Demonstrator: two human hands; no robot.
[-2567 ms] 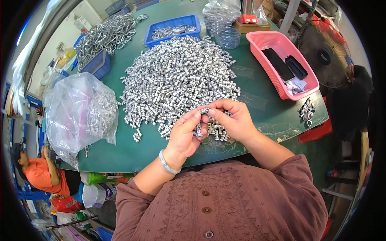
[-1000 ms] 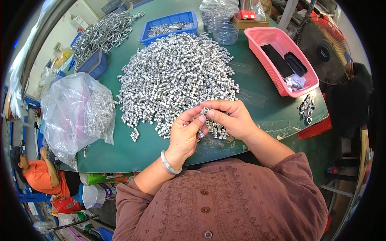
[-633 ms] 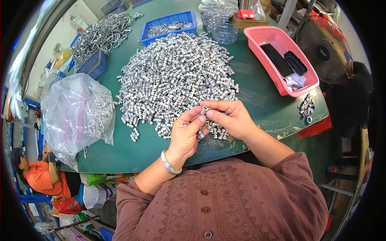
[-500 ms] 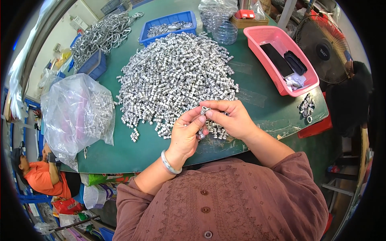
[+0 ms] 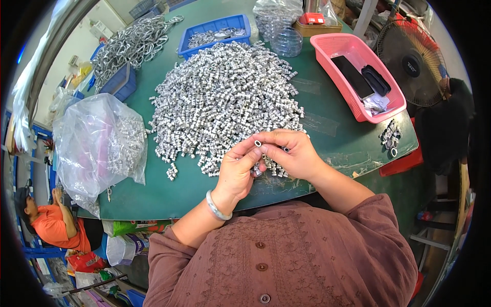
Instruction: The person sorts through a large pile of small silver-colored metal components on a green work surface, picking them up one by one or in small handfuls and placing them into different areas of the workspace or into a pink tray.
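Note:
At the near edge of a big heap of small silvery metal pieces (image 5: 225, 97), my two hands meet in a pinch. Between their fingertips is one small metal piece (image 5: 258, 144), its oval opening facing up. My left hand (image 5: 238, 171), with a pale bangle on its wrist, is closed with thumb and forefinger on this piece. From the other side, my right hand (image 5: 294, 156) grips it with thumb and forefinger. Another similar piece shows by the right hand's curled fingers, and more lie below the left fingers; whether these are held I cannot tell.
Left of the heap sits a clear plastic bag (image 5: 84, 148) of metal pieces. Behind are a blue tray (image 5: 215, 47) and a pile of metal rings (image 5: 133, 48). At right stand a pink basket (image 5: 353, 71) and a fan (image 5: 411, 64). A person in orange (image 5: 53, 227) is at far left.
The small metal piece has been turned between my fingertips, so its oval opening now faces up more plainly. Both hands stay in nearly the same place.

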